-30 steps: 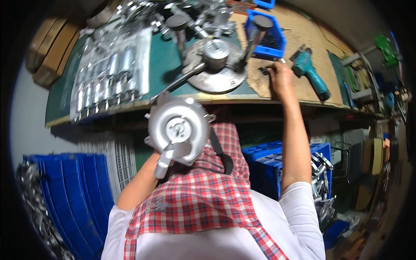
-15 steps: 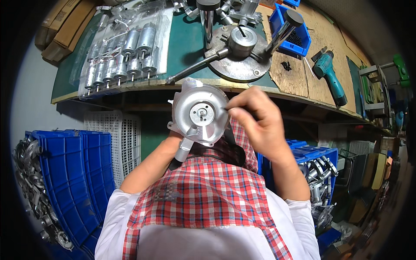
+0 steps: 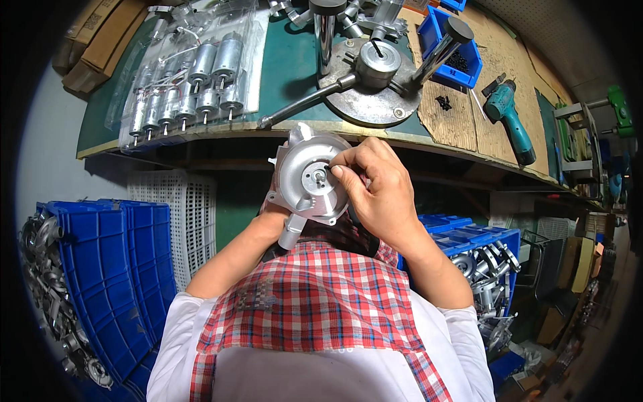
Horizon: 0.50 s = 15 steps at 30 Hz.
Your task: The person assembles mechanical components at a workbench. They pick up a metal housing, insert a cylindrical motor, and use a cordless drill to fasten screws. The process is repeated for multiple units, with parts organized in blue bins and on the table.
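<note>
A: Where is the metal housing (image 3: 293, 179)?
B: Near the middle of the frame, in front of the checked apron (image 3: 301, 301) and just below the bench edge. Its round, open face points up, with a small disc at the centre and a short spout toward the lower left.

A: What is the left hand (image 3: 269, 218) doing?
B: It sits behind the housing, against it. Most of it is hidden, so I cannot tell how the fingers stand.

A: And the right hand (image 3: 383, 191)?
B: Thumb and forefinger are pinched together on a small dark piece (image 3: 327, 167), right by the central disc. The piece is too small to make out clearly.

A: What lies on the bench?
B: Rows of silver motors (image 3: 226, 60) at upper left, and a round steel stand (image 3: 365, 112) with two posts at upper centre. Toward the upper right, a blue bin (image 3: 451, 76) stands near a little heap of black bits (image 3: 443, 102), with a teal drill (image 3: 512, 120) to the right of them.
</note>
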Available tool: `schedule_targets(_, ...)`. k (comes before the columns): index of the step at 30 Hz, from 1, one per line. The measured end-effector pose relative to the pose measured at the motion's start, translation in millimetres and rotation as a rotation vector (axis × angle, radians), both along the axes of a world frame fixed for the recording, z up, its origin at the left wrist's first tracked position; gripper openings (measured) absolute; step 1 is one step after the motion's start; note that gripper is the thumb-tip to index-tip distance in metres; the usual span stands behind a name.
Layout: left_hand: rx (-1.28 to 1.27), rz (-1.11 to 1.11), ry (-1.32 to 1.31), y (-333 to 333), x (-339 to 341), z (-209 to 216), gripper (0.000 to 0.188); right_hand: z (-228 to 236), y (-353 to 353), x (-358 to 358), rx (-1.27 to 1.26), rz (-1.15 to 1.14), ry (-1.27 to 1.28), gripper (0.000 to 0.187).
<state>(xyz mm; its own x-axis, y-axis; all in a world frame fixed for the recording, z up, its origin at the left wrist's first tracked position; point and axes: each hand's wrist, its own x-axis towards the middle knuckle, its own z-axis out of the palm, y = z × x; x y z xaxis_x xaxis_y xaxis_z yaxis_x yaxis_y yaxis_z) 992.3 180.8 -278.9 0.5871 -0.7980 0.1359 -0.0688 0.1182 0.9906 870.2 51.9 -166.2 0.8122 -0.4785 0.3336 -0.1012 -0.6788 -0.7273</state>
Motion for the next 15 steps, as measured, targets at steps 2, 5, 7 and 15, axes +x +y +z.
schedule_targets(2, 0.124, -0.111, -0.149, 1, 8, -8, 0.061, -1, 0, 0, 0.048, -0.011, 0.029, 0.009)
schedule_targets(5, 0.096, -0.135, -0.021, -5, 10, -22, 0.059, -1, 0, 0, 0.09, -0.053, 0.095, 0.01)
schedule_targets(7, 0.161, -0.111, -0.196, -11, 12, -23, 0.051, -3, 1, 1, 0.105, -0.09, 0.093, 0.015)
schedule_targets(15, 0.157, -0.065, -0.067, -9, 11, -20, 0.048, -22, -75, -6, 0.192, -0.383, -0.199, 0.016)
